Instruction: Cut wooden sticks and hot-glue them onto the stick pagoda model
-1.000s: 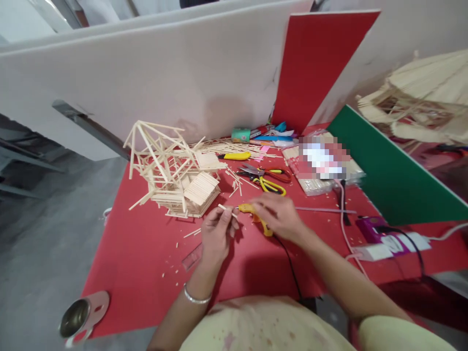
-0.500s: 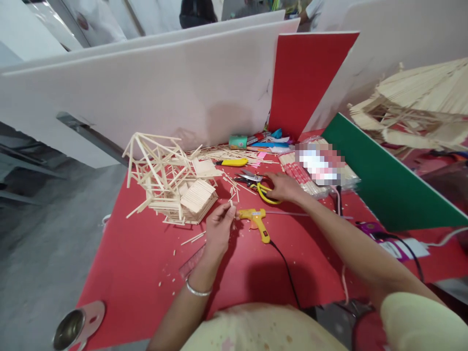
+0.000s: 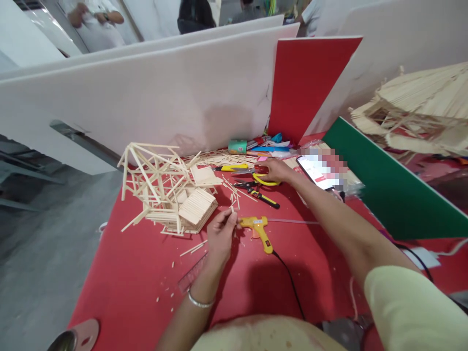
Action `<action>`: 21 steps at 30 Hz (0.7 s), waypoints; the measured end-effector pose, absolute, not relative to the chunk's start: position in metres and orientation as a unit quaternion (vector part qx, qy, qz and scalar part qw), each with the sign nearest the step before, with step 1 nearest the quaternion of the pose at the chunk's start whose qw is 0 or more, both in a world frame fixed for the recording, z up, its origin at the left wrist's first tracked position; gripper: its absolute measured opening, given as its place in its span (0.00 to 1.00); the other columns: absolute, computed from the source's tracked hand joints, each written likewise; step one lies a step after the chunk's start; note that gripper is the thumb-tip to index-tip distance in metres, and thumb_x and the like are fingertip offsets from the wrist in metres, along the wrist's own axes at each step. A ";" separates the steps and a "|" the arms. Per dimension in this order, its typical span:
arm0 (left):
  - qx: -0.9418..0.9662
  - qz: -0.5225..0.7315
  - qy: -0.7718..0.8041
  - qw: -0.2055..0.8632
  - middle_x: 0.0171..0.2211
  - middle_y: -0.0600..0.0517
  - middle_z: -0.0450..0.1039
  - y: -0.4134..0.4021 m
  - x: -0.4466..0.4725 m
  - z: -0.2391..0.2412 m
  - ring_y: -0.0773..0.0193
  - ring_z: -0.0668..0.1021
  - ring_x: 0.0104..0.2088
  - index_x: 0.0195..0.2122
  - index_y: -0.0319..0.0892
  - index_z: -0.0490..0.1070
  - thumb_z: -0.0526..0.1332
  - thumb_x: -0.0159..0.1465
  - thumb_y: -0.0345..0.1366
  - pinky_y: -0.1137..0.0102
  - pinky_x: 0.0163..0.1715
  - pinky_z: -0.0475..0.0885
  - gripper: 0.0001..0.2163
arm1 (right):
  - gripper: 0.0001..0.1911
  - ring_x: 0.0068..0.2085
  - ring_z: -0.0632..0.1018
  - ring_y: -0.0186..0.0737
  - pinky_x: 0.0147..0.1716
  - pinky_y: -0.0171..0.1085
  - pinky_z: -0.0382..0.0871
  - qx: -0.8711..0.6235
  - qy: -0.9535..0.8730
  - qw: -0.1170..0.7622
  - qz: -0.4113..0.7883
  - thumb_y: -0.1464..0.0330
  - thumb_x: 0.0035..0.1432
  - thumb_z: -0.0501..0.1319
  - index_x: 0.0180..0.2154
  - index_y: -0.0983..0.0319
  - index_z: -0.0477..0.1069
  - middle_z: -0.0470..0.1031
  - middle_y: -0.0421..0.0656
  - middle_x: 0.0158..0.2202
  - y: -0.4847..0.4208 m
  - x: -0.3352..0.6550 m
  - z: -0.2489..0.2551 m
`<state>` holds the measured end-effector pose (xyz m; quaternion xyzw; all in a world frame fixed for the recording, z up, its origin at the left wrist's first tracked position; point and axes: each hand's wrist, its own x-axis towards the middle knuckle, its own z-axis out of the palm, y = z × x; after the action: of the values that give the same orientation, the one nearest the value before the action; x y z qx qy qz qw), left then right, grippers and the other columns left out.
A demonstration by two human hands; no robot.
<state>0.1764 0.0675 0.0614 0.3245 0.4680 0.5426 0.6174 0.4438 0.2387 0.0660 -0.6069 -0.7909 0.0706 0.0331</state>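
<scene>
My left hand (image 3: 222, 233) is closed in a pinch on a short piece of wooden stick (image 3: 232, 209), just left of the glue gun's nozzle. The yellow glue gun (image 3: 259, 231) lies on its side on the red table. Farther back, my right hand (image 3: 276, 171) has its fingers on the yellow handles of a pair of scissors (image 3: 268, 181); the blades point left. Just in front of the scissors lie cutting pliers (image 3: 268, 199) with black and yellow handles. Left of my hands stands a model of wooden sticks (image 3: 157, 190), part open frame, part closed panels.
A yellow cutter knife (image 3: 234, 167) and loose sticks lie behind the scissors. A phone (image 3: 314, 170) rests on packed sticks at right. A clear ruler (image 3: 192, 274) is partly under my left forearm. White boards (image 3: 164, 97) and a green board (image 3: 395, 195) border the table.
My right hand has moved back and slightly left with the scissors, uncovering the pliers' handles. My left hand keeps its pinch on the stick piece. The view has tilted slightly.
</scene>
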 end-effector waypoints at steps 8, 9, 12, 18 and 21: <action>0.353 0.554 0.476 0.585 0.27 0.53 0.75 0.084 0.177 0.062 0.73 0.72 0.22 0.40 0.38 0.80 0.74 0.55 0.47 0.78 0.21 0.68 0.18 | 0.21 0.49 0.77 0.51 0.48 0.44 0.67 -0.610 -0.789 0.027 0.074 0.59 0.63 0.57 0.55 0.57 0.74 0.79 0.49 0.51 0.181 0.411 0.075; 0.354 0.554 0.475 0.585 0.27 0.53 0.75 0.085 0.178 0.061 0.73 0.72 0.22 0.40 0.38 0.80 0.74 0.55 0.47 0.77 0.21 0.68 0.18 | 0.20 0.48 0.77 0.52 0.47 0.44 0.68 -0.608 -0.790 0.000 0.075 0.59 0.62 0.59 0.53 0.57 0.75 0.79 0.50 0.49 0.167 0.407 0.073; 0.353 0.554 0.472 0.588 0.25 0.54 0.74 0.087 0.181 0.059 0.75 0.70 0.20 0.40 0.38 0.80 0.74 0.54 0.47 0.77 0.22 0.68 0.19 | 0.23 0.53 0.74 0.58 0.49 0.48 0.67 -0.619 -0.783 -0.023 0.055 0.63 0.58 0.61 0.54 0.62 0.75 0.75 0.57 0.51 0.139 0.404 0.065; 0.346 0.552 0.472 0.594 0.25 0.54 0.74 0.083 0.181 0.060 0.74 0.70 0.20 0.40 0.38 0.80 0.75 0.53 0.47 0.77 0.21 0.67 0.20 | 0.25 0.55 0.70 0.60 0.50 0.49 0.68 -0.636 -0.770 -0.017 0.039 0.65 0.53 0.63 0.54 0.65 0.75 0.71 0.60 0.54 0.145 0.407 0.049; 0.350 0.556 0.473 0.587 0.26 0.54 0.74 0.083 0.179 0.063 0.75 0.70 0.20 0.39 0.38 0.80 0.74 0.53 0.48 0.78 0.20 0.65 0.20 | 0.18 0.57 0.69 0.60 0.55 0.51 0.65 -0.627 -0.778 0.004 0.043 0.68 0.56 0.60 0.47 0.68 0.78 0.71 0.61 0.52 0.151 0.405 0.045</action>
<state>0.1791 0.0828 0.0626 0.3496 0.4728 0.5562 0.5873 0.4051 0.1507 0.0448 -0.6271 -0.7777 0.0431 0.0040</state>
